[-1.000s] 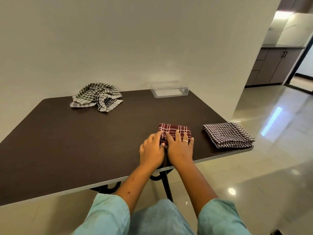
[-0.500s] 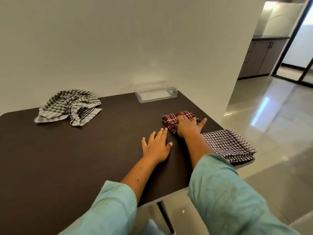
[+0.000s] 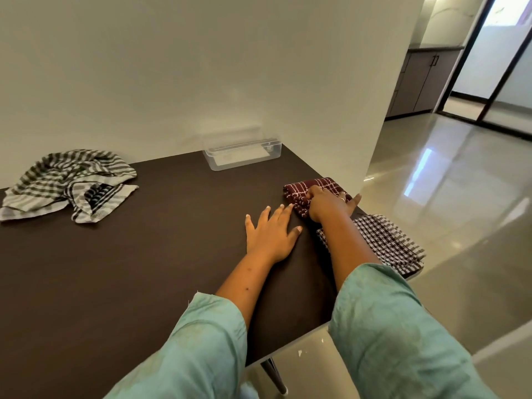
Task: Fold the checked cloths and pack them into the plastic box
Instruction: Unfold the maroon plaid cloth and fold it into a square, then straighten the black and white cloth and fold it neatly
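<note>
dark bench (image 3: 144, 269): l hand (image 3: 270, 234) lies flat, fingers spread; r hand (image 3: 328, 207) seems to grip folded maroon cloth (image 3: 299, 194), plastic box (image 3: 241, 156) behind.

Plain cream wall (image 3: 201, 67) straight ahead, dark brown table (image 3: 115, 269) set against it. Off right, glossy tiled floor (image 3: 446, 197) catches bright reflections; grey cabinets (image 3: 423, 82) behind, dark-framed glass door (image 3: 506, 53) glowing with daylight.

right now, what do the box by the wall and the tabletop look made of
The clear rectangular box: likely rigid plastic, glossy, with see-through walls. The dark brown tabletop: probably matte laminated board, with a pale edge strip.
</note>
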Demonstrator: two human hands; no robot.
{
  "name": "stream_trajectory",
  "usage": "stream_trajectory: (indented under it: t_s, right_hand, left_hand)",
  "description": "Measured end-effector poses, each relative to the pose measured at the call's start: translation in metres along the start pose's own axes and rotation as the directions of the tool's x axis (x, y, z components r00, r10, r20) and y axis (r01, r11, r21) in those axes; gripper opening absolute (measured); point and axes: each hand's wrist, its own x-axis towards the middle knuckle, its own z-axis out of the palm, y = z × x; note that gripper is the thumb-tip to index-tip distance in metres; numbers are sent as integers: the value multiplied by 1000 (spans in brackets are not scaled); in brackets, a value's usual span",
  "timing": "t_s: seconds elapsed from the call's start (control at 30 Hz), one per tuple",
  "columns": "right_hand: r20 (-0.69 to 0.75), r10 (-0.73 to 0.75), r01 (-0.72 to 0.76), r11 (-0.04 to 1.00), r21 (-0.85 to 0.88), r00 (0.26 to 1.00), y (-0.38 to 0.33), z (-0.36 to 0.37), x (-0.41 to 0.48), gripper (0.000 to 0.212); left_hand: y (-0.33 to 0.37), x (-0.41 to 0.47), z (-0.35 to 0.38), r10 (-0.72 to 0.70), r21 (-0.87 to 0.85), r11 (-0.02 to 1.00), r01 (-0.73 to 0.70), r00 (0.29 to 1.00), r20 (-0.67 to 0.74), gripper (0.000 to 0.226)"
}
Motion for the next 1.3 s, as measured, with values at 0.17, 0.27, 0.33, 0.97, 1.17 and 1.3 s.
stream_trajectory:
  t_s: [0.17,0.27,0.33,0.97,1.17,1.3]
  right_hand:
    - [-165,36,-48,997,-66,986,-6,3,-24,50]
    - [-388,-132,106,990,-89,912,-32,18,-56,50]
    - [-433,-271,267,961,-72,860,-64,32,-79,54]
    - [-127,-791,801,591,94,598,-354,113,-103,43]
    - [-213,-826,847,475,237,523,-362,107,-87,24]
    - [-318,-751,757,349,552,578,-345,100,-93,34]
  left_hand:
    - [-13,-11,-4,12,-18,1000,-12,1000,-27,63]
    - [-29,-17,-8,-21,-22,1000,19,999,-46,61]
    - [-51,-22,-15,-60,-20,998,58,996,-66,61]
    - [-334,-115,-105,-534,-36,841,540,817,-218,53]
    - [-344,-108,-106,-511,-98,858,505,817,-265,54]
    - [-339,-116,-108,-439,-122,897,424,831,-342,63]
